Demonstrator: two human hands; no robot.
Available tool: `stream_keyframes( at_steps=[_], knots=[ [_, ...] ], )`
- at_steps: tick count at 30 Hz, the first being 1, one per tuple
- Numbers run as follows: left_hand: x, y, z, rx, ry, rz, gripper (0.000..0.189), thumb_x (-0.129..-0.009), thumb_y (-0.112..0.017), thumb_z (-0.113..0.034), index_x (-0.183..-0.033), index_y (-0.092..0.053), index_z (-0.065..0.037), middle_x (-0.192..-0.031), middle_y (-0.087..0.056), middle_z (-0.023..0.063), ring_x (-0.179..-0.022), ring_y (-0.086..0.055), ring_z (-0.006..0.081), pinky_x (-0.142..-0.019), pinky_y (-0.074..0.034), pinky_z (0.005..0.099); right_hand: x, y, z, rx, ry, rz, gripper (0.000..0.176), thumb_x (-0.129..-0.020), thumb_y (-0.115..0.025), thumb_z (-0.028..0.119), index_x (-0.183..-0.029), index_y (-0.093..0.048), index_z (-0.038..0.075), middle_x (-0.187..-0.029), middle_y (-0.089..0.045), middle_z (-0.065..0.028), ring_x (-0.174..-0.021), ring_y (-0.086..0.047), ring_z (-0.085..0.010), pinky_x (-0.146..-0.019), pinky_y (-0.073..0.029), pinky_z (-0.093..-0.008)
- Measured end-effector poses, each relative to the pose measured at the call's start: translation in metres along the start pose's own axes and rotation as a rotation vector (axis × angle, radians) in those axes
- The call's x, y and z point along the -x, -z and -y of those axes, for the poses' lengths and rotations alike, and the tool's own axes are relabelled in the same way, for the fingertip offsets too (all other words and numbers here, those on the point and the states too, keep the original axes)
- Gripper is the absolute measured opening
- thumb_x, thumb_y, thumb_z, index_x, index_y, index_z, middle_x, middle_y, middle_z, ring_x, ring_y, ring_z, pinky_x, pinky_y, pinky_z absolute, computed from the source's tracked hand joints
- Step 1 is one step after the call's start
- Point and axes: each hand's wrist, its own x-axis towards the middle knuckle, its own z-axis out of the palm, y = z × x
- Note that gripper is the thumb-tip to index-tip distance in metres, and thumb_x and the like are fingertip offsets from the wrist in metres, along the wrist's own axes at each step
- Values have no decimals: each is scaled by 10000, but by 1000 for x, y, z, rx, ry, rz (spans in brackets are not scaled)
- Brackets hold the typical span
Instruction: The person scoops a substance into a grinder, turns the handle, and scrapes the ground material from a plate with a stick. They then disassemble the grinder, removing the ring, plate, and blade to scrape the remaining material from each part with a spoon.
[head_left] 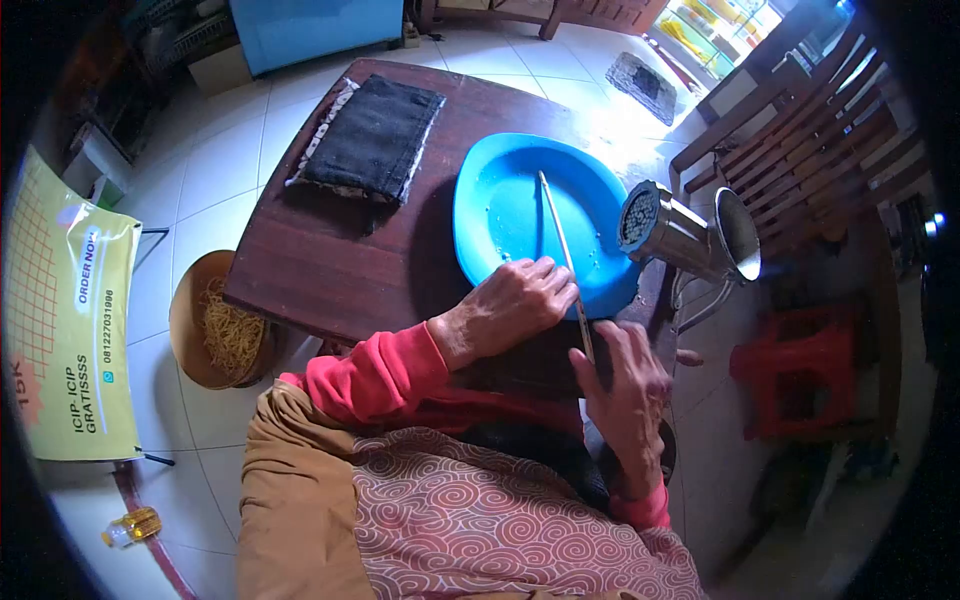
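A long, thin pale stick (556,218) reaches from the blue plastic plate (478,235) toward me. My left hand (515,308) is closed at the plate's near rim, its curled fingers against the stick. The fingertips are partly hidden. My right hand (632,385) has its fingers and thumb apart, with the stick's near end between thumb and forefinger, and looks slightly blurred. Small droplets or crumbs lie on the plate. Beside its right rim, a metal hand grinder (680,238) stands at the table edge, its holed outlet facing the plate and showing pale bits.
The dark wooden table (310,255) carries a folded black cloth (372,135). On the floor, a round container (190,330) holds yellow noodle-like strands (232,335). A yellow banner (95,330) stands left. A wooden bench (800,150) and red stool (800,370) are right.
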Motion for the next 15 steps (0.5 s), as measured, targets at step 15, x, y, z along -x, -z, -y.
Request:
stream_keyframes(
  at_steps=[15],
  knots=[
    [32,44,57,260,925,91,480,-762,-661,-342,-998,-504,45,-882,-590,230,-811,-605,344,-691,-490,406,-12,-26,-16,-51,-87,80,282,-798,-492,-22,-1079,-502,0,-831,-468,-207,-733,-521,-405,-595,-434,-452]
  ],
)
